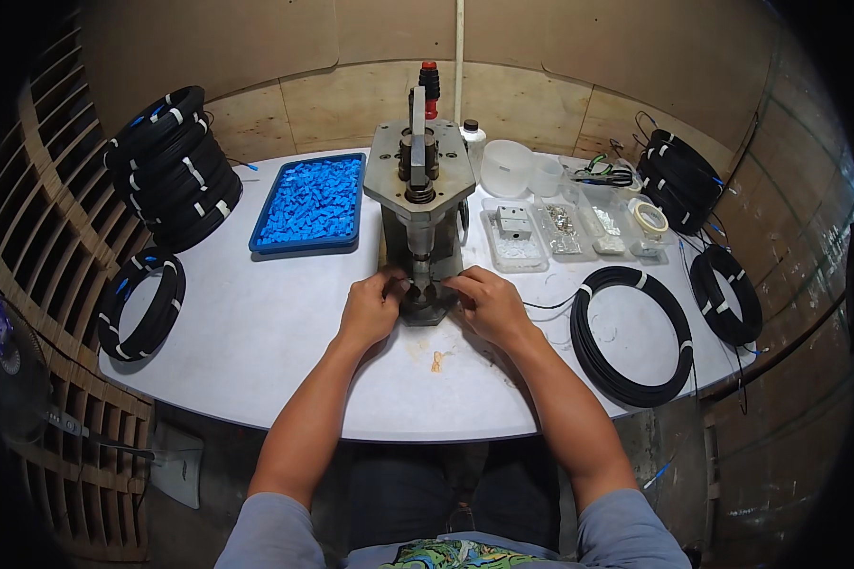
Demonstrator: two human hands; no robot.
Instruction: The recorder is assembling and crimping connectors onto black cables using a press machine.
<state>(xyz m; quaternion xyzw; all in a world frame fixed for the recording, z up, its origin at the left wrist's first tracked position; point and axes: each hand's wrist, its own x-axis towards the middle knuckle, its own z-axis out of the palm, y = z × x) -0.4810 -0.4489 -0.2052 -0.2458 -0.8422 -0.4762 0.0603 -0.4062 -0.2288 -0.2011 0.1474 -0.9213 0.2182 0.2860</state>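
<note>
Head view: where are the 2 hands?

Apart, at either side of the press, just below its ram. The left hand has its fingers bent in close to the base; the right hand reaches in from the other side, fingers pointing inward.

Are they clamped on anything?

I can't tell. The fingertips are small and dark there, and whatever sits between them is hidden. A black cable does run from the large coil up to the right hand.

And the press itself?

Upright in the middle of the counter, with a red-and-black grip at the top. A tan scrap lies in front of it.

What's on the left?

A blue tray full of small blue pieces, then a stack of black coils tied with white bands, and 1 single coil nearer the front.

Right side?

Beyond the large coil, a smaller coil and another stack. Nearer the press, a metal block sits in a clear tray, and a tape roll lies farther right.
</note>
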